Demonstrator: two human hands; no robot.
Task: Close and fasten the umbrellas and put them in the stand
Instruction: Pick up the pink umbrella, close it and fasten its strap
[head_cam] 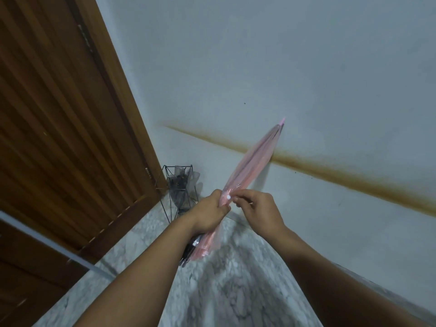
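Marble-patterned floor (226, 291) and a pale wall (283, 67) with a rusty stain line form the background; a wooden door (59, 114) stands at left. I see one pink umbrella (254, 161), folded shut and held off the floor, its tip angled up toward the wall and its dark handle end (188, 253) pointing down toward me. My left hand (208, 211) wraps the gathered canopy near its lower part. My right hand (257, 210) pinches at the fabric just beside a white snap button (228, 197); I cannot make out the strap itself.

Step in hand, as I judge it: fastening. The canopy is closed but the tie does not look secured yet. The next move calls for drawing the strap round the folds and pressing the snap home while the left grip keeps the folds tight.

Count: one umbrella in hand; one black wire stand (180, 187) in the corner by the door, well apart from it, already holding one greyish umbrella (182, 179), as far as I can tell.
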